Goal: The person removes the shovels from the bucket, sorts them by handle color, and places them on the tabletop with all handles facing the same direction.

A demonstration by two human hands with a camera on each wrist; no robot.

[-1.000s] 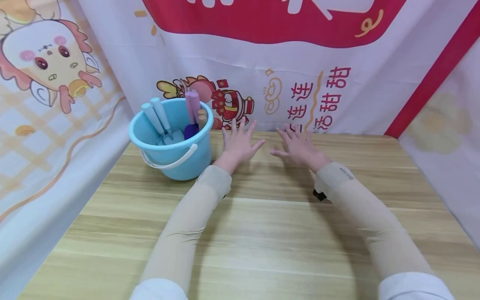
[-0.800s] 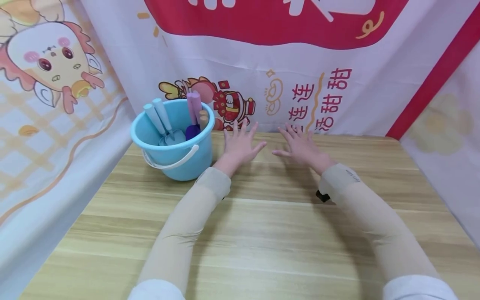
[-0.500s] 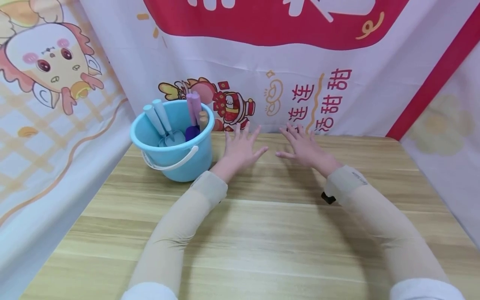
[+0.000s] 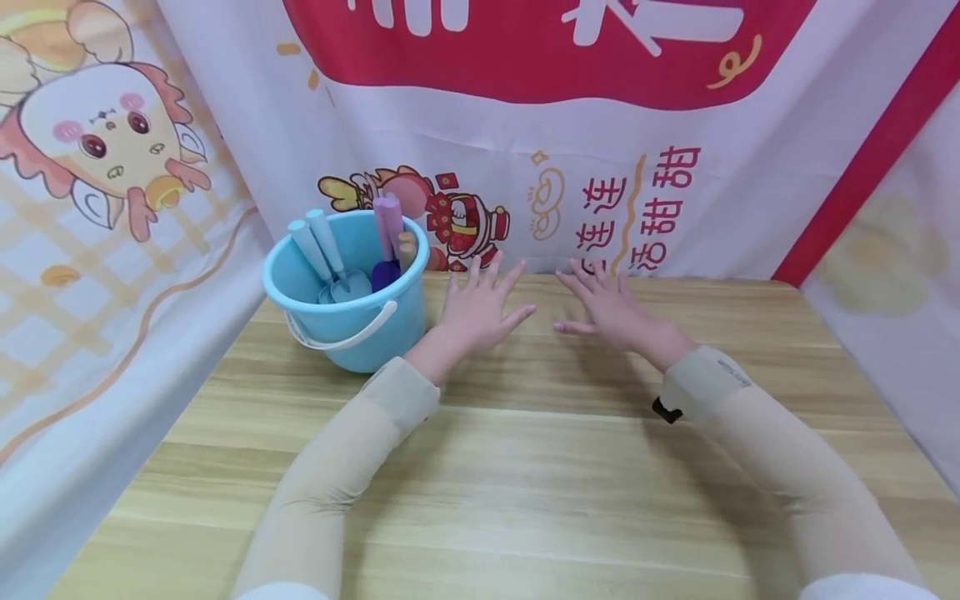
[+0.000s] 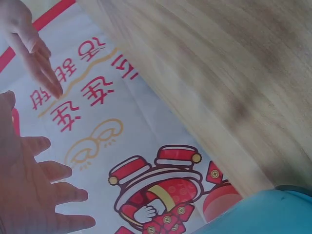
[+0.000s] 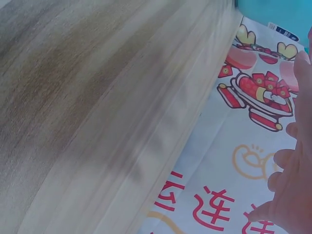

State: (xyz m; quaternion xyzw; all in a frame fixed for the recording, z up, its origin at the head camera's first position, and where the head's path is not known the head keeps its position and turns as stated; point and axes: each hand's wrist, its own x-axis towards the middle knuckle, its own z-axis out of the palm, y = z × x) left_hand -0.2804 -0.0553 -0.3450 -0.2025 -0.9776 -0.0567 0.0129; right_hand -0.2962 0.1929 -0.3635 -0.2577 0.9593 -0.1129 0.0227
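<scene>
My left hand (image 4: 478, 315) hovers over the far part of the wooden table, fingers spread, holding nothing. Opposite it, my right hand (image 4: 613, 312) is spread too, thumb pointing toward the left one; a gap lies between them. Just left of my left hand stands a light blue bucket (image 4: 352, 333) with a white handle (image 4: 352, 337). Inside it are light blue shovels (image 4: 330, 250), purple-handled tools (image 4: 390, 229) and a tan piece (image 4: 407, 248); their lower ends are partly hidden. The left wrist view shows spread fingers (image 5: 63, 195) above the table, with the right hand (image 5: 29, 44) beyond.
A printed white and red cloth (image 4: 525, 125) hangs behind the table's far edge. More printed cloth (image 4: 112, 250) hangs along the left side, and pale cloth (image 4: 885, 275) along the right. The wooden tabletop (image 4: 510, 500) stretches toward me under both forearms.
My forearms and wrists have spread slightly apart, and my right hand has shifted a little to the right. The head view has tilted slightly up. The bucket stays in place.
</scene>
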